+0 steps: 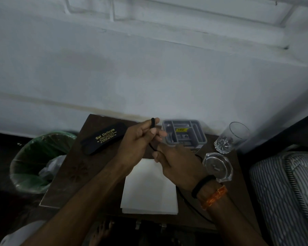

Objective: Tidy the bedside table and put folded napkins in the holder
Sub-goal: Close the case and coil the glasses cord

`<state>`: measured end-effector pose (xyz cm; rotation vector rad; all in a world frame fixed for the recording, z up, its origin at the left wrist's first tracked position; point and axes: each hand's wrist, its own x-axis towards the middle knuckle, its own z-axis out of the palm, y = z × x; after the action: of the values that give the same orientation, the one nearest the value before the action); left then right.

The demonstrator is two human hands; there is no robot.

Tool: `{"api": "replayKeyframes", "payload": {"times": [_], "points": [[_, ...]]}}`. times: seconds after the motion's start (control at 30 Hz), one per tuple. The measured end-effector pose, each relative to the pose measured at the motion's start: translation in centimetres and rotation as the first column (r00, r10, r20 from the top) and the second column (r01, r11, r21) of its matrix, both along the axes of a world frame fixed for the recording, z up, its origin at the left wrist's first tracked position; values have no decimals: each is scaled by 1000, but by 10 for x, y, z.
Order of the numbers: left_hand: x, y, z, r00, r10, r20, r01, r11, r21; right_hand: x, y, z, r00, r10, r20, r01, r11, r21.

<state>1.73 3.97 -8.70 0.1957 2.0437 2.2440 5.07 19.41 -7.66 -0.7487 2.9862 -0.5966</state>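
A stack of white napkins (149, 190) lies flat at the front of the dark wooden bedside table (64, 174). Above it, my left hand (139, 139) pinches the upper end of a thin black cable (153, 122), whose tip pokes up past my fingers. My right hand (174, 162) grips the same cable lower down; the cable runs on under my right wrist toward the table's front right. A grey compartmented holder (194, 139) with a yellow label stands at the back of the table, just behind my hands.
A black spectacle case (103, 137) with gold lettering lies at the back left. A clear glass tumbler (233, 137) and a glass ashtray (218, 166) stand at the right. A green-lined bin (37, 160) sits left of the table, a striped mattress (288, 189) right.
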Motion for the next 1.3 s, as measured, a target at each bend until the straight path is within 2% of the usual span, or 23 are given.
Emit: {"api": "replayKeyframes", "payload": {"times": [0.13,0.27,0.37,0.47,0.57,0.67,0.77,0.9,1.0,1.07,1.17,1.3], "points": [[3,3,-2,992,-106,-61,89,968,-234,2,3,14,990,-27,-141,29,999,16],[5,7,2,978,-201,48,207,963,-175,3,13,21,938,-118,-326,104,993,-60],[5,6,7,952,-300,56,305,943,-136,0,23,20,900,-220,-378,191,975,-111],[6,5,9,915,-395,85,399,916,-38,-8,30,14,894,-275,-352,244,961,-130],[8,6,10,923,-371,102,353,922,159,-11,30,8,900,-300,-316,274,954,-124],[8,8,14,929,-357,103,302,887,350,-12,22,4,925,-333,-182,313,941,-132],[6,10,12,950,-300,85,241,879,411,-10,11,-4,961,-277,-8,275,957,-93],[1,8,8,976,-209,66,164,896,413,-4,5,-6,975,-222,0,222,975,28],[0,7,3,988,-147,57,119,930,347,-1,2,-4,981,-184,-58,189,977,95],[2,8,0,995,-99,14,95,980,177,1,1,1,981,-167,-94,175,980,92],[4,11,-3,993,-109,-55,107,994,-34,3,4,14,974,-145,-175,148,989,2],[6,13,-3,978,-202,-52,198,978,-69,2,17,26,953,-117,-279,102,992,-68]]}}
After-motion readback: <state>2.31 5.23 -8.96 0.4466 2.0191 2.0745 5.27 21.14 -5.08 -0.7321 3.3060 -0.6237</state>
